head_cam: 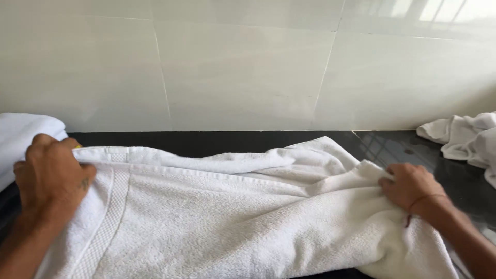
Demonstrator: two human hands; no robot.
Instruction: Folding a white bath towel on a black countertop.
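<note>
White terry towel (232, 217) lies half-folded, still rumpled, on my black worktop (403, 147); my left hand (49, 173) and right hand (408, 183) each pinch an end.

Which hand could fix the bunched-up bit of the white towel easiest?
Probably the right hand. It already pinches the white towel right beside the rumpled fold along its far edge. The left hand grips the flatter banded end, farther from the bunching.

We see a black glossy desk (232, 140), pale cream wall tiles (243, 62) behind it, a folded white cloth (20, 135) at the far left edge, a crumpled white cloth (467, 139) at the far right
</note>
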